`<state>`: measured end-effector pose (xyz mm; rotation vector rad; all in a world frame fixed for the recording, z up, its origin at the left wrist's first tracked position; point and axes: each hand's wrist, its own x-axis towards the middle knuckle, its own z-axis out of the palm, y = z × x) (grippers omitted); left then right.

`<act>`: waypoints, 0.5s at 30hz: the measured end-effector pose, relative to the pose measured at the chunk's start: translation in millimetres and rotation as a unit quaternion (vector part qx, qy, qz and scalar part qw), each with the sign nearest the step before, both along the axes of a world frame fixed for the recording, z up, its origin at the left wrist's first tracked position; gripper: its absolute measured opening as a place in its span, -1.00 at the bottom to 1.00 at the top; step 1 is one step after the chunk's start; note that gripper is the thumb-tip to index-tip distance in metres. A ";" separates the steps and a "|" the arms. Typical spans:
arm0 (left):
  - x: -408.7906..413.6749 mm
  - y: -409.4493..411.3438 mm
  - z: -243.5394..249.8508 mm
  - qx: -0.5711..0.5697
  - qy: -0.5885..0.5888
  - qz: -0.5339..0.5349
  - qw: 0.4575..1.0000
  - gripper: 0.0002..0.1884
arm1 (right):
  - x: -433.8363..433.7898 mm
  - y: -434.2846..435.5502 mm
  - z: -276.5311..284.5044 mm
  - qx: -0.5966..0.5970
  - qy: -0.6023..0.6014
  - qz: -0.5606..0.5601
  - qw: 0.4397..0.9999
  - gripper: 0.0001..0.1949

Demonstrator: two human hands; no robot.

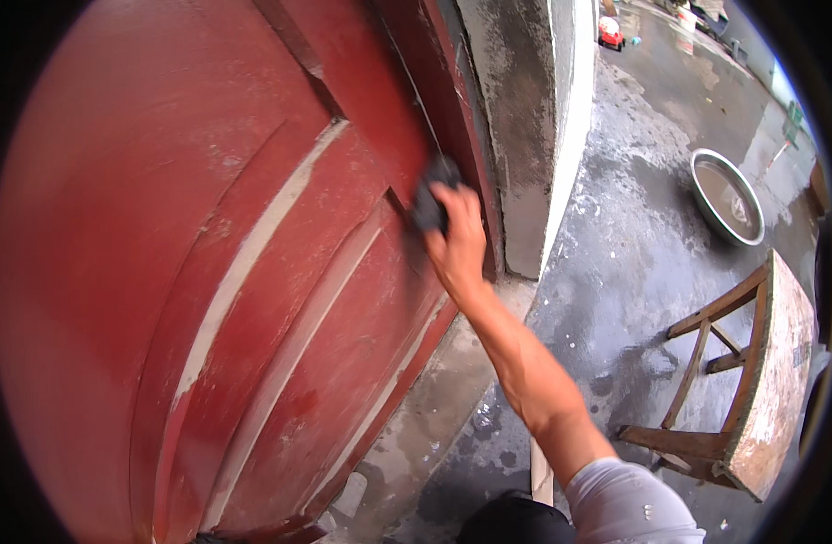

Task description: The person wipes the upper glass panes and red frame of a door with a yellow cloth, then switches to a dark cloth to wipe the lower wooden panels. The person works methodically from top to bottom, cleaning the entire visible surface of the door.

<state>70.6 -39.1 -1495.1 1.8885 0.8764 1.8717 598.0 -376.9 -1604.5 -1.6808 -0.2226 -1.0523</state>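
Observation:
My right hand (460, 238) grips a dark, wadded cloth (435, 194) and presses it on the edge of a red painted wooden door (273, 245), close to the door frame (450, 81). The cloth is slightly blurred. Pale, dusty strips run along the door's raised mouldings, and its red paint looks scuffed in places. My left hand is out of view.
A worn wooden stool (769, 381) stands at the right on the wet concrete floor (592, 285). Beyond it is a metal basin (728, 197) of murky water. A cement door pillar (524, 136) borders the frame. A red toy car (611, 34) lies far off.

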 end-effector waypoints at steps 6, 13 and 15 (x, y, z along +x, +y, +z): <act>2.9 -6.3 1.5 0.027 0.009 -0.009 1.000 0.15 | -68.1 52.7 -64.9 0.101 0.126 0.080 0.984 -0.55; -3.1 -5.6 -1.8 0.040 0.034 0.017 0.998 0.13 | -58.6 38.5 37.8 0.016 -0.038 0.076 0.996 -0.56; 9.9 -14.5 5.4 0.041 0.050 0.013 0.998 0.13 | -42.1 33.9 6.8 0.169 0.040 0.060 0.983 -0.64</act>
